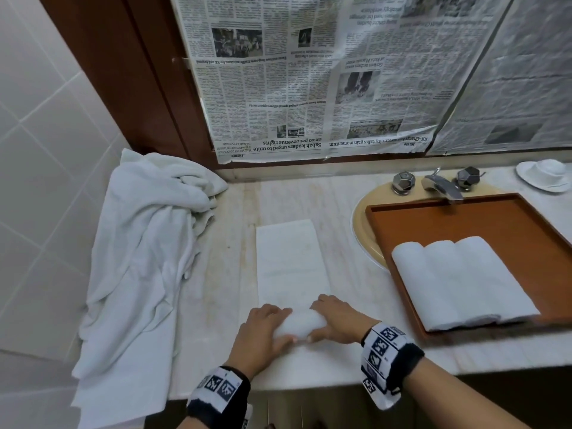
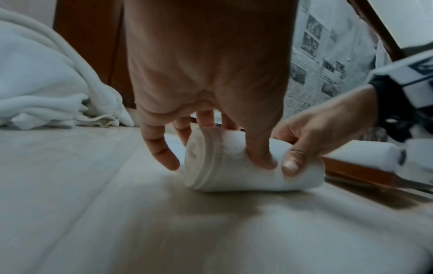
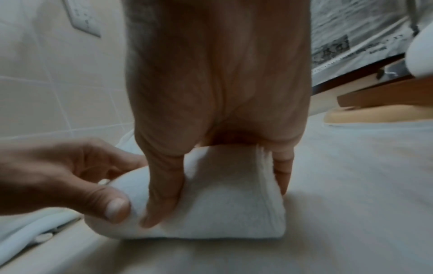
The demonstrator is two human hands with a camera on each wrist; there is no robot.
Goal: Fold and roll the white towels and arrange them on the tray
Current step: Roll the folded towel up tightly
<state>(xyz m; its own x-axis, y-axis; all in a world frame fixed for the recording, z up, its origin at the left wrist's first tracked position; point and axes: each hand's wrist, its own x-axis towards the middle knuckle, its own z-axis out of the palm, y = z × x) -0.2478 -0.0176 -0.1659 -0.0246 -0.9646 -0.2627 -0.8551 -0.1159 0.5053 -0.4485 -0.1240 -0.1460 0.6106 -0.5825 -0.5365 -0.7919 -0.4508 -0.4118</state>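
Observation:
A folded white towel [image 1: 289,258] lies as a long strip on the marble counter, its near end wound into a roll [image 1: 298,326] [image 2: 236,166] [image 3: 211,209]. My left hand [image 1: 263,332] [image 2: 211,144] grips the roll's left end, thumb in front and fingers curled over the top. My right hand [image 1: 335,320] [image 3: 211,176] grips the right end the same way. Three rolled white towels [image 1: 461,280] lie side by side in the brown wooden tray [image 1: 483,218] at the right.
A heap of loose white towels [image 1: 145,243] hangs over the counter's left end. The tray sits over a beige sink [image 1: 362,224] with a chrome tap [image 1: 441,184]. A white dish [image 1: 544,174] stands far right. Newspaper [image 1: 309,75] covers the wall behind.

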